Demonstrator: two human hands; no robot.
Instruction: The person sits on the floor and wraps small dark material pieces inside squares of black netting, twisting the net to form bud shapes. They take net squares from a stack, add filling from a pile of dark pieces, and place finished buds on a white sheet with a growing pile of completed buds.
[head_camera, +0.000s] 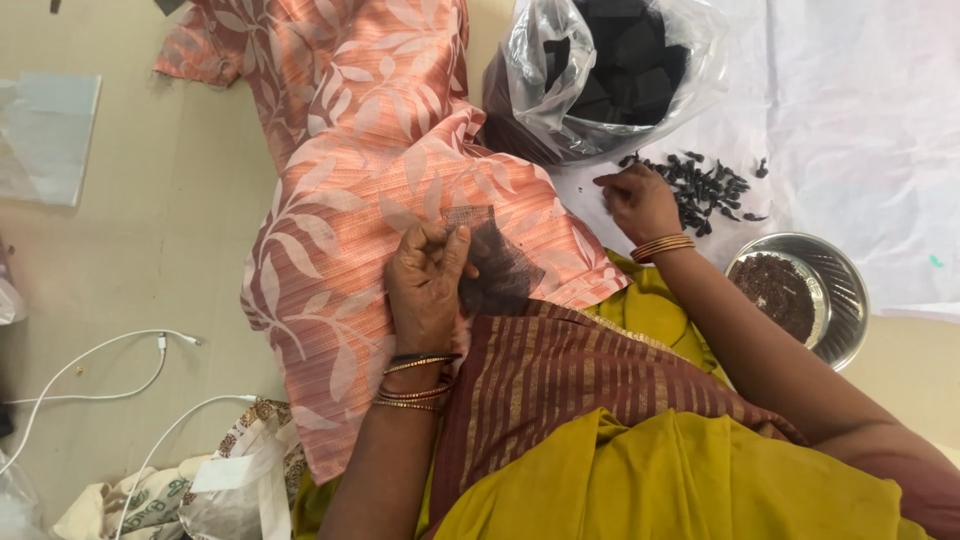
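- The left hand (428, 285) rests on the peach leaf-print cloth (350, 200) draped over the lap, its grip pinched on a small square of dark netting (490, 260) that lies on the cloth.
- The right hand (640, 203) reaches to the pile of small dark pieces (710, 188) on the white sheet (860, 130); its fingertips touch the pile's near edge, and I cannot tell whether the grip has closed on anything.
- A steel bowl (845, 290) of dark brown bits sits just beside the right forearm.
- A clear plastic bag (540, 70) of black squares stands behind the pile.
- White cables (100, 350) lie on the floor to the left.
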